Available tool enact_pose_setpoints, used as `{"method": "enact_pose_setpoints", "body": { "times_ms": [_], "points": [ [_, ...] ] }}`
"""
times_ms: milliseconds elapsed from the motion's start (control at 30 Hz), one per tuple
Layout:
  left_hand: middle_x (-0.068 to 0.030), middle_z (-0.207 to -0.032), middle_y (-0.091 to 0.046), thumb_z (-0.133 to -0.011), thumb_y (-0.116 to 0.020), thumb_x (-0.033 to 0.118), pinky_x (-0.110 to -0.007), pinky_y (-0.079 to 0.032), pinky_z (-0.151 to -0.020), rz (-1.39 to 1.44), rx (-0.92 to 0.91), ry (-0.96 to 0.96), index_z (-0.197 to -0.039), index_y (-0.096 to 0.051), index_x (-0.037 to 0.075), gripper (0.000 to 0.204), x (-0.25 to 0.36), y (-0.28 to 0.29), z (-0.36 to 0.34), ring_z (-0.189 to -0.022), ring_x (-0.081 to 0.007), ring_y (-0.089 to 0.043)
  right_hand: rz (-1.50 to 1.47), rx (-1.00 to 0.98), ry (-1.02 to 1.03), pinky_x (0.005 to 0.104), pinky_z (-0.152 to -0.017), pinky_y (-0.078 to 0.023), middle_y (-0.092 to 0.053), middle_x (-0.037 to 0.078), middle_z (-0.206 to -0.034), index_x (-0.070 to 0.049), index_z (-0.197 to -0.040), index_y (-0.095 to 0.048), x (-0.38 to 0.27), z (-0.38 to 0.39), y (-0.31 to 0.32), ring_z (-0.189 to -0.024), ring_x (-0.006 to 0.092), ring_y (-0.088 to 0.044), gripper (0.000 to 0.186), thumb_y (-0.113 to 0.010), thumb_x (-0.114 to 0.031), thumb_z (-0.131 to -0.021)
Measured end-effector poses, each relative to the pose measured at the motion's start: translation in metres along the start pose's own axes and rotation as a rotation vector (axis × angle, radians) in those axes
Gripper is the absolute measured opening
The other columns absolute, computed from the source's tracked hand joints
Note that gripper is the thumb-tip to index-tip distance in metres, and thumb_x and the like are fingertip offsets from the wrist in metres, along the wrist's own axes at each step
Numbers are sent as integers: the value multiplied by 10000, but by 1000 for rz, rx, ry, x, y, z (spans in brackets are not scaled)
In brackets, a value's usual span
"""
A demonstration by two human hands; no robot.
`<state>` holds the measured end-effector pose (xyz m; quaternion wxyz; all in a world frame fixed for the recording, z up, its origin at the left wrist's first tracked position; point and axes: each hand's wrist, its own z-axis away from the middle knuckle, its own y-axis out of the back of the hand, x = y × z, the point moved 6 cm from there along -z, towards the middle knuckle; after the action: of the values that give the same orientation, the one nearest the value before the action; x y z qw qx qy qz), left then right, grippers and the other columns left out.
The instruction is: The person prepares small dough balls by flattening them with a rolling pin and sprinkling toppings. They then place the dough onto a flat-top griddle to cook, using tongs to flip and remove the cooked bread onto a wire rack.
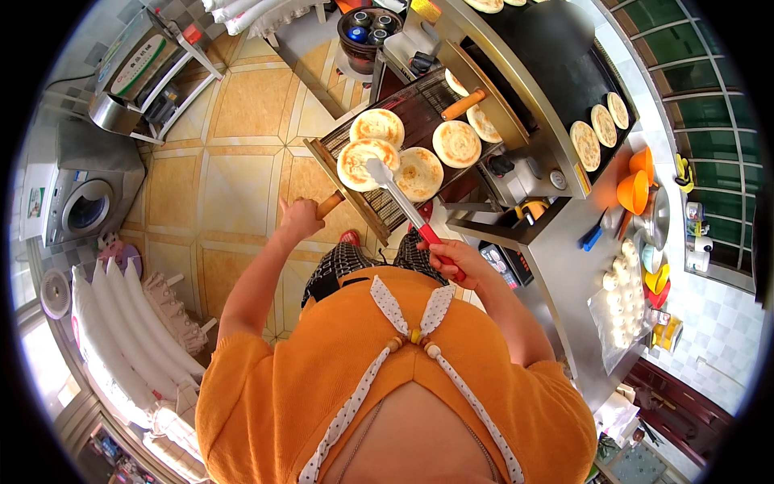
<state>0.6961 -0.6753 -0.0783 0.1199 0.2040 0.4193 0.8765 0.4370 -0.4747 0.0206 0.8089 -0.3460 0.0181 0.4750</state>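
My left hand [301, 218] grips the wooden handle [329, 203] of a pulled-out wire oven rack [403, 121]. Several round browned flatbreads lie on the rack; the nearest flatbread [360, 165] sits at its front left. My right hand [451, 258] holds red-handled metal tongs [401, 196], and their tips rest on that nearest flatbread, beside a second flatbread [421, 173].
A black griddle [556, 73] on the steel cooker carries three more flatbreads [599, 125]. Orange funnels [634, 189] and raw dough balls [621, 302] sit on the steel counter at right. A washing machine [81, 206] and white sacks [121, 323] stand at left on the tiled floor.
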Motion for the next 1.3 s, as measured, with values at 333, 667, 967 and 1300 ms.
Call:
{"method": "enact_pose_setpoints", "body": {
  "times_ms": [333,667,967,1300],
  "points": [
    [-128,-925,-663,-703,-667,250,-694,-186,-1011,7,-3,-14,-871,-668,60,254,2,3,2,-1019,-289,-584,-5,164,269,169,-402,-283,-539,8,-703,-15,-1129,-534,-18,-14,-2,-461,33,-380,258,-536,-196,-945],
    [-135,-906,-667,-700,-668,248,-692,-190,-1013,14,6,-24,-845,-669,61,237,3,3,2,-1018,-292,-585,-313,37,307,175,-408,-263,-495,-12,-702,-21,-1150,-520,-35,-54,3,-454,36,-350,274,-522,-209,-951],
    [-126,-907,-669,-705,-673,263,-693,-184,-1014,3,21,0,-849,-671,82,231,-5,-10,-3,-1005,-284,-591,286,212,214,187,-409,-303,-550,15,-696,-11,-1070,-549,-44,-15,11,-470,44,-435,317,-583,-283,-910],
    [-111,-951,-661,-684,-668,242,-649,-230,-1003,-26,-39,33,-1008,-666,88,359,2,4,2,-1069,-274,-557,469,-36,-61,170,-382,-268,-555,28,-708,22,-1064,-606,-139,-35,88,-439,34,-397,280,-575,-213,-915]
  ]
}}
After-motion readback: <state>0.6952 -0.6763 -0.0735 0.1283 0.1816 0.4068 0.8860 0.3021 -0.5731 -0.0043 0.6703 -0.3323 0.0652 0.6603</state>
